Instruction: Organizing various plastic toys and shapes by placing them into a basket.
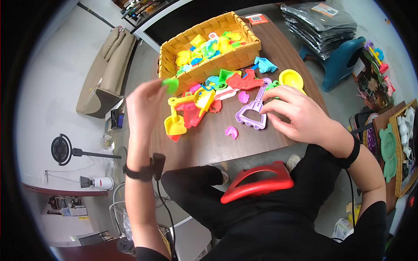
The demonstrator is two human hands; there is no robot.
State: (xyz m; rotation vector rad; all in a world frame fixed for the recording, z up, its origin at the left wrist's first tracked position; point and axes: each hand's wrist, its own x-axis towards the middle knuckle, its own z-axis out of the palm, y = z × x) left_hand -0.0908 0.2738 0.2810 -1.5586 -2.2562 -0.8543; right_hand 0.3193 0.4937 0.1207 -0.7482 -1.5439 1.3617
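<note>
My left hand (146,102) is raised by the basket's near left corner, its fingers pinched on a small bright green toy piece (172,85), blurred. My right hand (294,112) hovers with fingers apart over the purple toy (254,109), a long-handled piece with an open frame; contact cannot be made out. The woven yellow basket (211,69) holds many small coloured plastic toys. In front of it lie a yellow shovel (175,124), a red toy piece (244,81), a green cup-like piece (225,75) and two small pink pieces (232,132). A yellow round dish (291,79) sits beyond my right hand.
The brown wooden table (209,150) ends just before my lap. A red plastic seat-like piece (257,182) is between my legs. To the right stands a blue stool (344,65) stacked with plastic-wrapped packs (320,28). A beige sofa (104,71) is at the far left.
</note>
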